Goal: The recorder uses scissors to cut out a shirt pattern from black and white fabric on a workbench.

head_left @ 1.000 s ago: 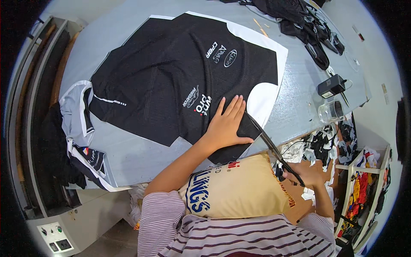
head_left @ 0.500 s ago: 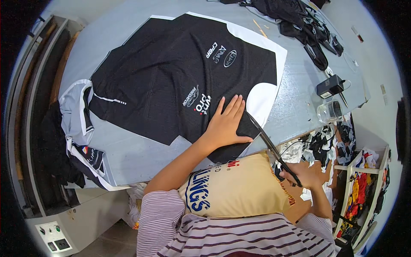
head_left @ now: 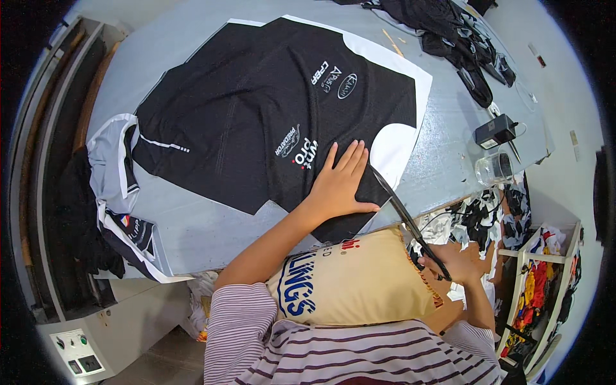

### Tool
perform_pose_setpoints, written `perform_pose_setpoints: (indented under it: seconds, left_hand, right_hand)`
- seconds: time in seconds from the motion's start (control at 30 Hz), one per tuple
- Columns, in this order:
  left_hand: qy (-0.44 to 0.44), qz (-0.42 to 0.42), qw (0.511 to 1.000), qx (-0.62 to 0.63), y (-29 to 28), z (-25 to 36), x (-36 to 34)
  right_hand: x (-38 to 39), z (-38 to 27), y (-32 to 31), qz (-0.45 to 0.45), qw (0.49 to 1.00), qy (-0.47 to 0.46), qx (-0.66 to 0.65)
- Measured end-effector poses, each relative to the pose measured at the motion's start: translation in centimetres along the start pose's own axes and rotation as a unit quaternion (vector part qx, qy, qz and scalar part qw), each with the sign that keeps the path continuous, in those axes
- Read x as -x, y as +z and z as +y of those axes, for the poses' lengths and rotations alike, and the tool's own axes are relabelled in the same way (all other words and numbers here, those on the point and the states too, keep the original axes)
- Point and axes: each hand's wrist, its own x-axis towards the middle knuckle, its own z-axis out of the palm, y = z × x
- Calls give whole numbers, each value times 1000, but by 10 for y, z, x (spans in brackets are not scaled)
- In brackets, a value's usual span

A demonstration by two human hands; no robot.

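A large black fabric panel [head_left: 218, 122] with white and grey printed marks and white margins lies spread on the table. My left hand [head_left: 340, 186] rests flat on its near right part, fingers apart, holding nothing. My right hand [head_left: 459, 264] is closed round the handles of long dark scissors [head_left: 405, 218]. Their blades reach up and left to the panel's edge, beside the white rounded area [head_left: 391, 151] and right of my left hand. How far the blades are apart I cannot tell. A cream printed cushion [head_left: 350, 276] lies between my body and the table edge.
Folded grey and black fabric pieces [head_left: 109, 173] hang over the table's left side. Dark cloth [head_left: 443, 38], a black power adapter [head_left: 495, 131] and a clear glass [head_left: 493, 168] are at the right. Fabric scraps [head_left: 475, 215] lie below, beside a shelf of coloured cloth [head_left: 539, 289].
The view has turned very slightly. Both hands and the scissors stay in nearly the same place on the panel.
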Motion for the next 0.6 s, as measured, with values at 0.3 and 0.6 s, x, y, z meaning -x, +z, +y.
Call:
perform_pose_setpoints:
  seconds: [0.3,0.6]
  left_hand:
    - [-7,-5,1000,14,1,0,0]
    - [-8,-1,1000,15,1,0,1]
  right_hand:
    - [2,-5,3,8,998,44,-40]
    - [4,-5,10,29,998,31,-35]
